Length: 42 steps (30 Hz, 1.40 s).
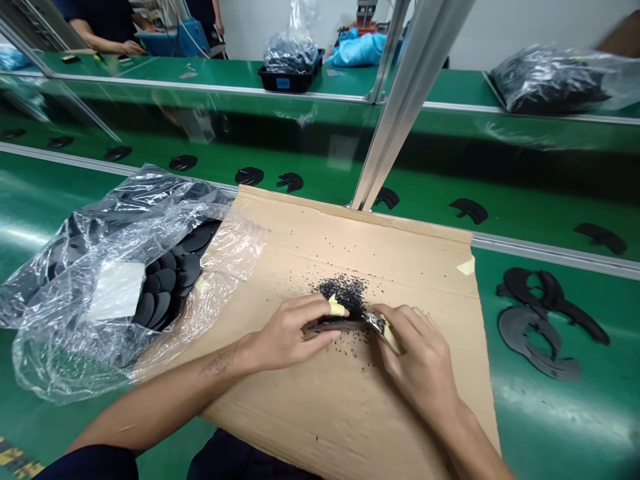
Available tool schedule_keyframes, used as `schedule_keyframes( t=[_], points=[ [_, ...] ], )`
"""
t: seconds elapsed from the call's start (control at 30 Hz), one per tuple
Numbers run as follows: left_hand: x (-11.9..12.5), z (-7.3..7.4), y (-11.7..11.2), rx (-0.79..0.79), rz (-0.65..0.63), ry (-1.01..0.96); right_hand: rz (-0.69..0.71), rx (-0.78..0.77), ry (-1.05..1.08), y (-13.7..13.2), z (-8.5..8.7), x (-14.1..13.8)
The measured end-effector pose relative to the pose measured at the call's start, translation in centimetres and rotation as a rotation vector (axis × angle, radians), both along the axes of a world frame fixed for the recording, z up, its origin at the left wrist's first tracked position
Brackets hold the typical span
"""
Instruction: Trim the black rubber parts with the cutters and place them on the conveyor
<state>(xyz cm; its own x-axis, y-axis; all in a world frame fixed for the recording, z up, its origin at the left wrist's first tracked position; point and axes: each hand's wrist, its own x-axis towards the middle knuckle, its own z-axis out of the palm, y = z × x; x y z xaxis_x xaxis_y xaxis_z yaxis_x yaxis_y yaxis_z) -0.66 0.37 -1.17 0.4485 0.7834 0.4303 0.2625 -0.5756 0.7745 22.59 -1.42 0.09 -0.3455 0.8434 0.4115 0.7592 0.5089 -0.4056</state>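
Between finger and thumb, my left hand (293, 331) grips a dark flat part (335, 325), seen nearly edge-on above the cardboard sheet (280, 407). A scrap of yellow wrap covers a fingertip of that hand. My right hand (417, 350) is closed around a shiny metal tool (376, 325), whose tip meets the right end of the dark part. The tool's kind cannot be made out. A heap of small black shavings (345, 292) lies on the cardboard just beyond both hands.
At left, a clear plastic bag (115, 227) holds many black discs (163, 283). Curved black parts (537, 333) lie right of the cardboard. Behind it, more black parts (249, 176) rest on a green belt, with an aluminium post (407, 100) rising there. A co-worker's arm (103, 40) shows at upper left.
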Motion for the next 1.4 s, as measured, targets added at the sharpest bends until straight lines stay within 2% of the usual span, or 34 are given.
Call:
schedule_keyframes(
  t=[0.13,0.27,0.37,0.47,0.57,0.6,0.67,0.7,0.77,0.83,0.9,0.97,1.03,1.1,1.23,1.4],
  points=[
    [0.2,0.0,-0.1,-0.194,0.045,0.002,0.021,-0.112,0.239,0.0,0.7,-0.2],
    [0.4,0.4,0.0,-0.236,-0.042,-0.012,0.105,-0.146,0.364,-0.2,1.2,-0.5],
    [0.4,0.7,0.6,-0.29,-0.177,-0.069,0.145,-0.06,0.394,0.0,1.0,-0.5],
    [0.2,0.8,1.6,-0.502,-0.282,-0.136,0.179,0.032,0.387,0.0,0.8,-0.5],
    [-0.2,1.3,2.7,-0.697,-0.408,-0.069,0.221,0.111,0.331,-0.1,0.6,-0.4],
    [-0.4,1.8,3.2,-0.714,-0.449,-0.021,0.221,0.14,0.306,-0.2,0.4,-0.3],
    [-1.1,3.3,4.5,-0.631,-0.472,0.087,0.181,0.192,0.252,-0.3,0.0,-0.2],
    [-1.5,4.3,5.4,-0.538,-0.442,0.146,0.148,0.216,0.227,-0.3,-0.2,0.0],
    [-2.1,6.3,7.9,-0.296,-0.304,0.257,0.086,0.255,0.181,-0.2,-0.6,0.2],
    [-2.2,7.7,11.4,-0.093,-0.093,0.348,0.053,0.292,0.141,-0.2,-1.0,0.3],
    [-1.7,8.2,15.4,0.021,0.142,0.416,0.043,0.33,0.097,-0.3,-1.2,0.3],
    [-0.9,7.7,19.4,0.043,0.286,0.461,0.041,0.324,0.062,-0.7,-1.4,0.0],
    [0.1,6.6,22.6,0.033,0.329,0.491,0.042,0.284,0.041,-1.2,-1.7,-0.3],
    [0.8,5.2,24.9,0.004,0.34,0.533,0.036,0.244,0.028,-1.7,-2.1,-0.6],
    [0.5,3.3,27.1,-0.089,0.359,0.677,0.014,0.229,0.026,-2.0,-2.4,-0.7],
    [-2.0,3.4,27.6,-0.168,0.558,0.84,0.001,0.217,0.053,-2.1,-2.4,-0.6]
  ],
)
